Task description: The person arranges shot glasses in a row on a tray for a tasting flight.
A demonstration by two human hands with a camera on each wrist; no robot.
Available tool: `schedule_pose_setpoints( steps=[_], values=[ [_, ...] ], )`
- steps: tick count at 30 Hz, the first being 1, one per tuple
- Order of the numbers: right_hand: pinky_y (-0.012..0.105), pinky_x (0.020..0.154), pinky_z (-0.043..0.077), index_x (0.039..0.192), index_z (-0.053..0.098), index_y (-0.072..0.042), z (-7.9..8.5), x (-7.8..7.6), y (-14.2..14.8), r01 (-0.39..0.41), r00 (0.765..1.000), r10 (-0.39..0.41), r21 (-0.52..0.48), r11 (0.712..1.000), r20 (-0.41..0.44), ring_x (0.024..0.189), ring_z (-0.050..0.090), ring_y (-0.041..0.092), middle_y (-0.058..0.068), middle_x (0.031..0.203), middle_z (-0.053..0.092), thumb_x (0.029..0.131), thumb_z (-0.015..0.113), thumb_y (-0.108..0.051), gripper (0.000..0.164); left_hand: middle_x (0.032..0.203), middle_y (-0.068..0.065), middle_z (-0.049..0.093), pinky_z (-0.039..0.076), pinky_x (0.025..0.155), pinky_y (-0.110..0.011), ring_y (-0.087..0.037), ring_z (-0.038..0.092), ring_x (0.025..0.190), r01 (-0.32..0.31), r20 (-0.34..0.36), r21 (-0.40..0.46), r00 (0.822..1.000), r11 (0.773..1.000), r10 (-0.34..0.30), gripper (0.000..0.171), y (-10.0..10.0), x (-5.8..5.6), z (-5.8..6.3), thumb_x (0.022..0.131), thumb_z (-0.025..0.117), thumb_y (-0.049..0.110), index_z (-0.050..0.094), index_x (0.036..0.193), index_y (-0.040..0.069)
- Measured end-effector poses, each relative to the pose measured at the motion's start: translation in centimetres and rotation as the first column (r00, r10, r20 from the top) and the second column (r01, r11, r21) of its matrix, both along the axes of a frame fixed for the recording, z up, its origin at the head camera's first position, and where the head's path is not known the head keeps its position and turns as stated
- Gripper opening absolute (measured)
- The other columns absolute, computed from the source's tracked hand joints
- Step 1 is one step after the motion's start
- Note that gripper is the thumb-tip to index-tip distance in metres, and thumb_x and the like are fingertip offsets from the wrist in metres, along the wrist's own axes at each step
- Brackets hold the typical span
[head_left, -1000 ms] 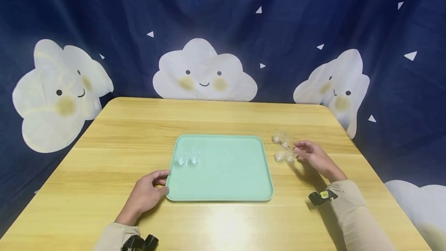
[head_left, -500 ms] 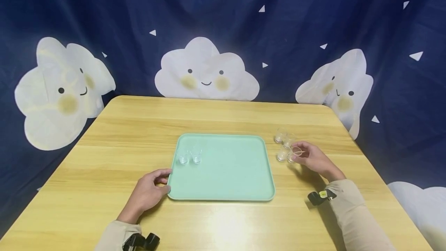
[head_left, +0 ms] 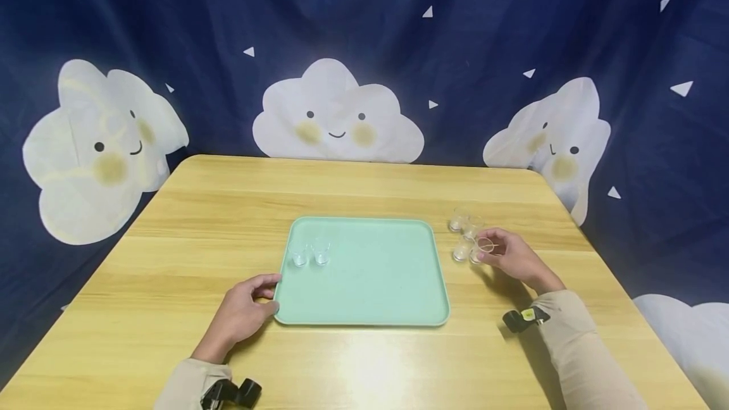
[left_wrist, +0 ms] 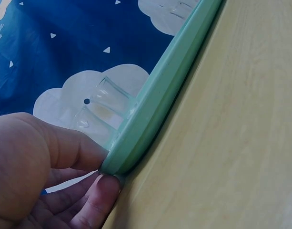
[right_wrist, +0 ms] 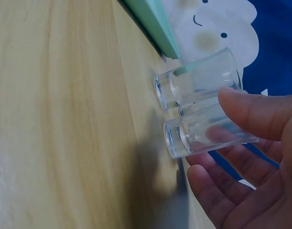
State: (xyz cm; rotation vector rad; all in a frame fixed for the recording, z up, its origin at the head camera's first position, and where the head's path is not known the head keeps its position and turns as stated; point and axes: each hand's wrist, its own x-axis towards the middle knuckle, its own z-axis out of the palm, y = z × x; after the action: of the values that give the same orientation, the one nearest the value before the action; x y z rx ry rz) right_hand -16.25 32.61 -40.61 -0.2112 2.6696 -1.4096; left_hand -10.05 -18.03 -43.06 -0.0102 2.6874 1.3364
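Note:
At the left edge of a mint-green tray (head_left: 370, 283), my left hand (head_left: 242, 312) touches the rim with thumb and fingertips spread along it. Two clear shot glasses, one of them the right-hand glass (head_left: 321, 253), stand upright on the tray's left part. To the right of the tray, my right hand (head_left: 512, 258) holds the nearest shot glass (right_wrist: 203, 131) of a small cluster, thumb on one side and fingers on the other. Its base is close to the tabletop. Right beside it stands another shot glass (right_wrist: 198, 78).
Two more shot glasses of the cluster, including the rearmost glass (head_left: 458, 220), stand just behind the right hand's fingers. Everything rests on a wooden table (head_left: 364, 192). A dark blue curtain (head_left: 364, 18) with printed clouds hangs behind it.
My right hand has moved slightly in and taken the nearest glass between thumb and fingers. The left hand stays at the tray's edge, and the tray has not moved.

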Motion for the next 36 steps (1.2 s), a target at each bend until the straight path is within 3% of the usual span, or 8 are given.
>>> schedule_pose_setpoints(
  steps=[18, 36],
  values=[
    [0.024, 0.079, 0.051, 0.121, 0.053, 0.009, 0.3, 0.0, 0.4, 0.025, 1.0, -0.025, 0.021, 0.999, -0.003, 0.107, 0.059, 0.039, 0.024, 0.116, 0.057, 0.087, 0.069, -0.004, 0.039, 0.103, -0.005, 0.066, 0.045, 0.079, -0.035, -0.02, 0.059, 0.098, 0.0, -0.004, -0.008, 1.0, 1.0, 0.0, 0.048, 0.0, -0.2, -0.3, 0.081, 0.068, 0.005, 0.061, 0.129, 0.005],
    [0.021, 0.079, 0.049, 0.124, 0.054, 0.005, 3.0, 0.3, -0.3, 0.074, 0.995, -0.069, 0.061, 0.995, -0.075, 0.101, 0.061, 0.026, 0.02, 0.113, 0.059, 0.089, 0.071, -0.016, 0.044, 0.102, -0.005, 0.065, 0.045, 0.077, -0.035, -0.021, 0.059, 0.096, 0.001, -0.009, 0.004, 1.0, 1.0, -0.001, 0.047, -0.2, -0.2, -0.3, 0.082, 0.068, 0.006, 0.062, 0.128, 0.006]
  ],
)
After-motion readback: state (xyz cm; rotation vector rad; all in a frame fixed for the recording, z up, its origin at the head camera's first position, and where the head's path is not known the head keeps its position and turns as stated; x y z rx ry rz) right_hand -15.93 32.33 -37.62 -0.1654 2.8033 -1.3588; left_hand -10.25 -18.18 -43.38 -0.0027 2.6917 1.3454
